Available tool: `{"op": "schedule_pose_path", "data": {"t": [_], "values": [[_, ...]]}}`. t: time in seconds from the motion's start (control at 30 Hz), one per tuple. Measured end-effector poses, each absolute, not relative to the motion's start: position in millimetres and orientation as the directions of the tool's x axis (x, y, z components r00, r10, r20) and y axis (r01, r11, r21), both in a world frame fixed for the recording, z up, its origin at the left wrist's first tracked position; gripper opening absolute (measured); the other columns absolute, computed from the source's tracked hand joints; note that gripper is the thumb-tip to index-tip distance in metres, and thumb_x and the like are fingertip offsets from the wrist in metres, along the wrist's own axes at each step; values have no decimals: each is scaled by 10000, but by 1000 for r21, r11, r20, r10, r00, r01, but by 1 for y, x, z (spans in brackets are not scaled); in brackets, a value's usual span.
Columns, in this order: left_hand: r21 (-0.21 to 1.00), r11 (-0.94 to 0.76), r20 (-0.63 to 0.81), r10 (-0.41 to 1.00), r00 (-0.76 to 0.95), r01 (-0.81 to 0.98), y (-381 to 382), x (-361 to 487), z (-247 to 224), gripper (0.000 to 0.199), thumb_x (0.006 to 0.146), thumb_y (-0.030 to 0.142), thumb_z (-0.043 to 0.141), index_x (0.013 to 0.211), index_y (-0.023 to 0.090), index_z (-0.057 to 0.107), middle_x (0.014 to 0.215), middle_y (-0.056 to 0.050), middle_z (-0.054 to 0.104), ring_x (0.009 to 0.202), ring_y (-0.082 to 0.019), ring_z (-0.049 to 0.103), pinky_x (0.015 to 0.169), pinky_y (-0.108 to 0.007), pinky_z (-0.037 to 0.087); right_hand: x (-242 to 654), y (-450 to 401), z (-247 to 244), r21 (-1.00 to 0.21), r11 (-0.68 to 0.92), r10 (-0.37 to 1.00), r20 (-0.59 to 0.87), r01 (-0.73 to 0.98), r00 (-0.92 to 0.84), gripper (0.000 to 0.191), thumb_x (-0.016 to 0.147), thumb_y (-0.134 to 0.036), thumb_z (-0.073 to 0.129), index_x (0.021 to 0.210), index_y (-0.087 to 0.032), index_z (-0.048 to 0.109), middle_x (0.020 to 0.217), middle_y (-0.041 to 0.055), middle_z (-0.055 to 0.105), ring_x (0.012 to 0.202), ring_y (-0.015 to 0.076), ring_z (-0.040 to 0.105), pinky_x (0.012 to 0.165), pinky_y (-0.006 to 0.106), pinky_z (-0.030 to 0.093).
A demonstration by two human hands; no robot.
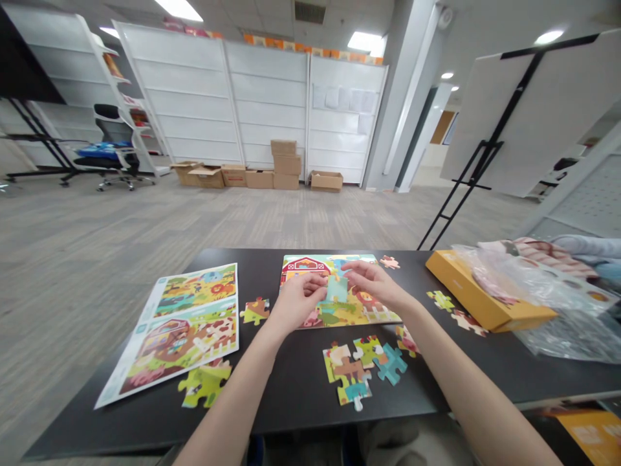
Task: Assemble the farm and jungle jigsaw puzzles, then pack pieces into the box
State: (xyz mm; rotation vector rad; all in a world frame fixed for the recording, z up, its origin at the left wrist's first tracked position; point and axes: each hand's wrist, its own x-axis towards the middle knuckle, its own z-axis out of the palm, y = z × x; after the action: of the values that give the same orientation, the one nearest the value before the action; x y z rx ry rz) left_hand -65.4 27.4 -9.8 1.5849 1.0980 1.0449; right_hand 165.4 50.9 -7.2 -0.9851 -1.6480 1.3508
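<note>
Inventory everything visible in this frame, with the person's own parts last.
puzzle: 1, multicoloured, part-built, table centre
teal piece: 1, teal, between the hands
loose pieces: many, mixed colours, around the puzzle
picture sheet: 1, multicoloured, table left
box: 1, yellow, table right
plastic bag: 1, clear, table right
table: 1, black, foreground
cardboard boxes: several, brown, floor by far wall
office chair: 1, black and white, far left
easel board: 1, white, far right
left hand: 1, on puzzle, beside teal piece
right hand: 1, over puzzle, beside teal piece
</note>
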Motion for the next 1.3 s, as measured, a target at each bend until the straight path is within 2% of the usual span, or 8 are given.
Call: {"op": "schedule_pose_path", "data": {"t": [0.17, 0.43, 0.6, 0.83, 0.97, 1.1, 1.2, 1.3], "values": [[908, -269, 188, 947, 259, 321, 30, -69, -10, 141, 807, 247, 625, 879, 161, 711, 869, -61, 765, 762, -192, 724, 745, -321, 591, 166, 50, -13, -958, 172, 866, 36, 229, -499, 309, 789, -462, 771, 883, -183, 680, 785, 8, 680, 708, 130, 637, 666, 264, 503], [921, -295, 217, 931, 293, 256, 33, -68, -8, 182, 855, 270, 585, 939, 164, 707, 986, -83, 765, 892, -203, 732, 783, -313, 590, 163, 46, -14, -958, 146, 817, -23, 245, -576, 313, 765, -462, 793, 889, -197, 679, 800, -3, 692, 696, 128, 637, 696, 278, 516], [947, -251, 187, 937, 294, 198, 34, -59, -6, 221, 832, 256, 648, 1021, 143, 664, 958, -96, 752, 828, -194, 733, 800, -344, 598, 163, 44, -9, -968, 149, 837, 16, 199, -547, 379, 773, -414, 796, 1061, -213, 654, 711, -39, 655, 588, 96, 576, 555, 221, 442], [948, -283, 232, 926, 298, 143, 35, -50, 0, 201, 827, 280, 668, 979, 148, 662, 939, -82, 737, 813, -178, 718, 774, -329, 603, 165, 46, -5, -974, 140, 886, 44, 177, -461, 358, 780, -453, 774, 970, -176, 652, 579, -65, 582, 448, 56, 439, 427, 192, 294], [926, -322, 247, 912, 328, 197, 35, -50, 2, 189, 807, 258, 663, 964, 154, 684, 975, -85, 740, 862, -189, 715, 797, -327, 596, 169, 46, -4, -969, 135, 878, 20, 208, -477, 393, 765, -484, 781, 969, -173, 656, 567, -64, 582, 454, 63, 458, 432, 191, 317], [855, -381, 238, 891, 387, 352, 32, -55, 13, 196, 832, 257, 614, 976, 164, 709, 977, -71, 753, 800, -183, 712, 777, -316, 571, 175, 46, 0, -953, 169, 854, 14, 252, -519, 399, 819, -529, 709, 992, -170, 678, 772, 22, 707, 552, 92, 563, 502, 217, 429], [748, -460, 189, 839, 511, 478, 26, -64, 26, 209, 855, 240, 566, 982, 183, 722, 914, -39, 754, 733, -165, 689, 719, -284, 532, 183, 49, -2, -882, 286, 899, 112, 375, -423, 348, 866, -506, 644, 927, -167, 689, 815, 49, 721, 646, 128, 620, 622, 261, 500], [620, -506, -2, 763, 646, 600, 17, -77, 36, 199, 829, 187, 558, 929, 184, 729, 833, -27, 741, 731, -162, 672, 672, -251, 492, 195, 54, -4, -677, 347, 938, 238, 649, -254, 254, 883, -421, 615, 850, -181, 693, 779, 48, 718, 714, 165, 651, 703, 291, 513]]}}
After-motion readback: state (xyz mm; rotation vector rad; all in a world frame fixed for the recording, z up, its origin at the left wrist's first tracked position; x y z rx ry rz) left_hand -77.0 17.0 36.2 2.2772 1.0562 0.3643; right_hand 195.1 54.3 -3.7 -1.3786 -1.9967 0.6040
